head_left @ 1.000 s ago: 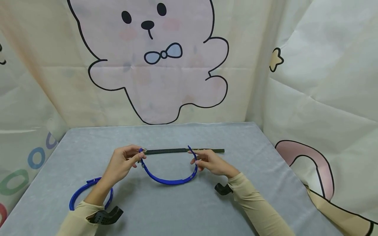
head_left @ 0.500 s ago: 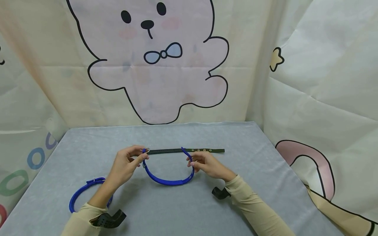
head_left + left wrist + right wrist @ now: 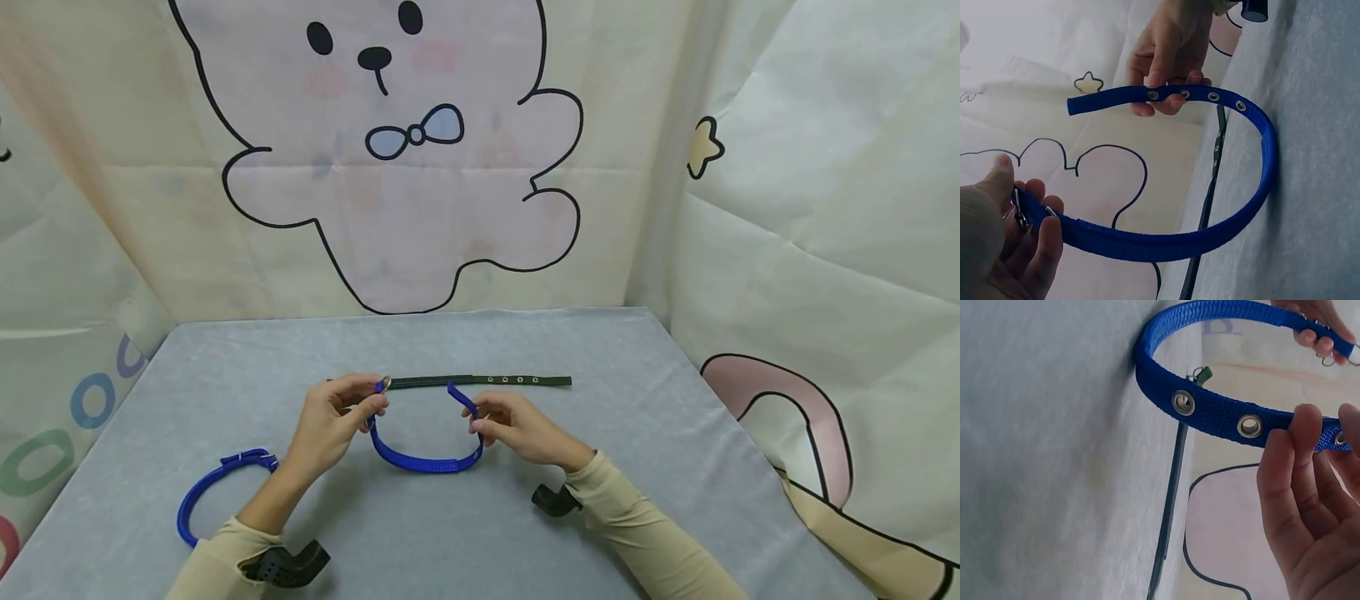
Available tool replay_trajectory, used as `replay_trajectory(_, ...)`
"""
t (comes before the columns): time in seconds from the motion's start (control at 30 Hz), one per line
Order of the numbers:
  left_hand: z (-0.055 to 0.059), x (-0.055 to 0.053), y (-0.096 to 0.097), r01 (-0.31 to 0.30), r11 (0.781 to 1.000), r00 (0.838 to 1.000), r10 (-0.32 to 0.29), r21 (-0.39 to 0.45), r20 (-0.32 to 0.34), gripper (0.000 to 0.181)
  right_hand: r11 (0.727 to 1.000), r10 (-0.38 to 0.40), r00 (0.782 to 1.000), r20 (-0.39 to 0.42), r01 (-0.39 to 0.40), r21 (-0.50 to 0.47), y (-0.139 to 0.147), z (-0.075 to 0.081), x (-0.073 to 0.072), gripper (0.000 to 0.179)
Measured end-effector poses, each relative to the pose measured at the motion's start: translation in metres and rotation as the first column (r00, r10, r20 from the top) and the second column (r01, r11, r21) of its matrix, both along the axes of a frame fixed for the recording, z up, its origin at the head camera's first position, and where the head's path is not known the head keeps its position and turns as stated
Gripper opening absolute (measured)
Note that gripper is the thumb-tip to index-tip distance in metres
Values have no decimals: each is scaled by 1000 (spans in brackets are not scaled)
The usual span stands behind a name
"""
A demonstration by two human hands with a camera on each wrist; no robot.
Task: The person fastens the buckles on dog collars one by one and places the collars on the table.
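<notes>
A blue webbing collar (image 3: 423, 464) hangs in a U between both hands, its ends apart. My left hand (image 3: 330, 421) pinches the buckle end, where metal rings and the buckle (image 3: 1021, 212) show in the left wrist view. With thumb and fingers, my right hand (image 3: 521, 425) pinches the strap near its free tip. Metal eyelets (image 3: 1249, 426) run along that part, and the tip curls up past the fingers. Behind the hands a dark green collar (image 3: 480, 381) lies stretched out flat on the table, its left end hidden by the left hand.
A second blue collar (image 3: 197, 496), buckled into a loop, lies on the grey cloth-covered table (image 3: 420, 550) at the left, partly behind the left forearm. Printed curtains (image 3: 600, 50) stand behind and at both sides of the table. Each wrist bears a black camera mount (image 3: 288, 567).
Both hands have come closer together, the left moving right and the right moving left, so the collar's U has narrowed. More of the green collar's eyelets show. Both hands keep their hold.
</notes>
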State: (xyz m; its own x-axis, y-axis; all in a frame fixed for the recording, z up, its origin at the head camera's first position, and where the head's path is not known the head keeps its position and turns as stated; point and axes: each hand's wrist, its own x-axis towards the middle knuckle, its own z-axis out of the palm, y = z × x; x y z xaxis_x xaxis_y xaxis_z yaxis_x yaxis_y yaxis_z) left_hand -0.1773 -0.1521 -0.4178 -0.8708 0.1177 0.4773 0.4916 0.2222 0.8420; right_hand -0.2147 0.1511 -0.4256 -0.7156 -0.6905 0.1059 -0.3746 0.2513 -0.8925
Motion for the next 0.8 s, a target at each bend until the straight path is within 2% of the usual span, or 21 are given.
replay_trajectory(0.2, 2, 3, 4, 8, 999, 999, -6, -48, 43, 22, 1000, -1, 1000, -22, 2, 15, -4, -1, 3, 24)
replay_trajectory(0.43, 2, 5, 9, 30, 997, 998, -26, -74, 62, 21, 999, -22, 998, -67, 24, 28, -10, 0, 8, 22)
replay_trajectory(0.8, -1, 11, 20, 92, 991, 995, -89, -99, 38, 22, 999, 6, 995, -102, -1, 48, -17, 4, 17, 21)
